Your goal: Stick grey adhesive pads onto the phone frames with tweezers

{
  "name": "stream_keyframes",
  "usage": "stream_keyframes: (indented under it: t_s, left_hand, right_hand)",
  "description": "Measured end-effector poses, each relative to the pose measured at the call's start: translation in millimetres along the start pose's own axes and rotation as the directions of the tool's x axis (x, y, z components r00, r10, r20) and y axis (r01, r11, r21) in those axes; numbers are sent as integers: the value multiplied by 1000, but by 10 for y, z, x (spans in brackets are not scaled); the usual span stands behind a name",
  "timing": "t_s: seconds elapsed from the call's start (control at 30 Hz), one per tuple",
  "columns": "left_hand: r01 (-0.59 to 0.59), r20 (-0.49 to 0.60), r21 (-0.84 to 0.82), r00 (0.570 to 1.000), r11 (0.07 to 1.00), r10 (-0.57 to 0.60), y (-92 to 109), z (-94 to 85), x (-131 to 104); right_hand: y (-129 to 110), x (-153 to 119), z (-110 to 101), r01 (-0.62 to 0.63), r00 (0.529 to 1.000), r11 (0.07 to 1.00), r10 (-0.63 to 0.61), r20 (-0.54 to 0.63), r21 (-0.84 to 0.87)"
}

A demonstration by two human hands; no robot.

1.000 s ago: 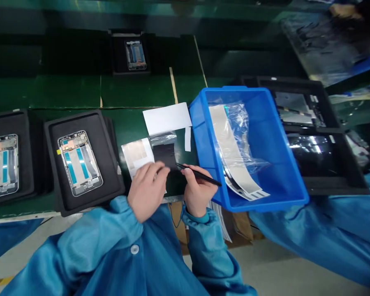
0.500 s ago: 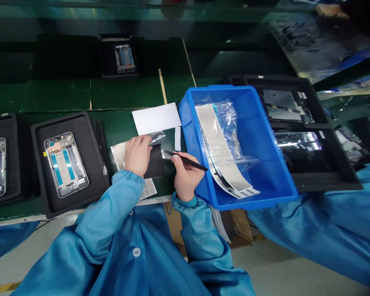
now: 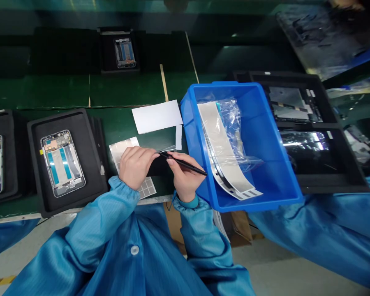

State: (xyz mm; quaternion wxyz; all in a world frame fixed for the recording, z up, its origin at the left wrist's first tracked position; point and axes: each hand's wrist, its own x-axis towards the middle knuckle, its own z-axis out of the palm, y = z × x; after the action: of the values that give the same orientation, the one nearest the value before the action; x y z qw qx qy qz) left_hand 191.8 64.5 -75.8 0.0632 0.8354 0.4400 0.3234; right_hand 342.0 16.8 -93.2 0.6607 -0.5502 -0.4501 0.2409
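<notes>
Tweezers [image 3: 191, 167]: half a second ago we saw their tips apart from the left hand [image 3: 135, 167], to its right; now they have moved in to meet its fingertips
Right hand [image 3: 186, 176]: thumb and fingers clamped on the tweezers, pen-fashion, which we judge gives fine control of the tips
Left fingers: bunched together, thumb hidden, so we cannot tell whether they are clamped on anything
Film [image 3: 169, 148]: clear, just beyond and right of the left fingertips; whether the tweezers grip it we cannot tell
Black sheet [image 3: 158, 167]: between both hands' fingers, under the tweezers, probably set there so both can reach it
Label sheet [image 3: 147, 189]: partly hidden by the left hand, which perhaps steadies it
Card [image 3: 157, 116]: white, flat, beyond the fingertips, out of their way
Strip [image 3: 179, 137]: beyond the right fingers, just beside the box [image 3: 255, 123]
Tray [image 3: 91, 181]: well left of the left fingers, its raised rim likely keeping the phone frame [image 3: 62, 163] from sliding
</notes>
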Motion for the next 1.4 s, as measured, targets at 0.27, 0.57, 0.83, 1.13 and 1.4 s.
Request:
stream_keyframes:
  t_s: [0.27,0.57,0.83,1.13,1.4]
  left_hand:
    - [-13,-10,-3,1000,1000,13,-4,4,-13]
    - [-3,2,-4,1000,1000,3,0,-8,-18]
    - [24,22,34,999,999,-25,-41,31,-29]
    - [209,151,246,956,946,-251,301,-437,-291]
    - [307,84,17,948,952,-307,-421,-1828,-833]
  right_hand:
    - [-19,12,-1,-10,1000,1000,10,-11,-18]
    - [-26,5,-6,-35,999,999,36,13,-17]
    - [-102,9,30,-33,996,999,34,-83,17]
    - [-514,124,381,-235,972,972,235,-4,2]
    - [-842,182,1720,-395,808,916,380,451,-65]
